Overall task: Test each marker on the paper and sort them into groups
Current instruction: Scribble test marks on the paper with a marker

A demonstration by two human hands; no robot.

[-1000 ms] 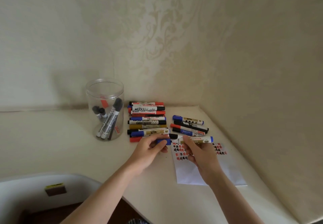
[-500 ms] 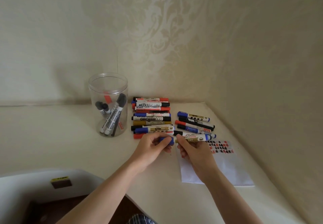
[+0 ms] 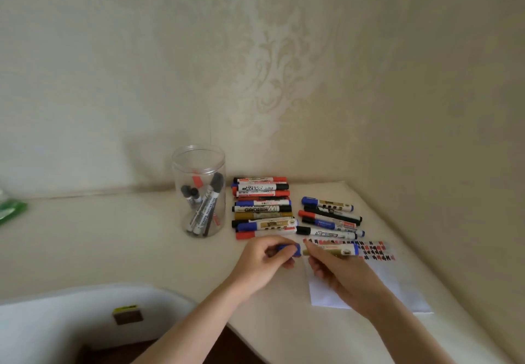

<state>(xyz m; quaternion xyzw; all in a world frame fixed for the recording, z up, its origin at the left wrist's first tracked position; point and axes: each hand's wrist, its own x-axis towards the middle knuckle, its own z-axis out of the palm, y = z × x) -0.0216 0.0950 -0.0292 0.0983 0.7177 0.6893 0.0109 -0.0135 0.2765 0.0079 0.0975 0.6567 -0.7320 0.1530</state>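
- Gripping a blue cap (image 3: pixel 289 250), the left hand (image 3: pixel 265 261) curls its fingers round it, just apart from the marker tip.
- Right hand (image 3: pixel 338 271) pinches the blue marker (image 3: pixel 332 249) over the paper (image 3: pixel 397 287) near the table's right edge.
- Two marker groups (image 3: pixel 262 207) (image 3: pixel 331 217) lie behind the hands toward the back corner; a clear jar (image 3: pixel 199 193) stands left of them.

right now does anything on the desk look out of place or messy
Nothing stands out. The markers lie in two tidy groups, the jar stands upright, and the paper lies flat. The left hand holds a blue cap just apart from the marker in the right hand.
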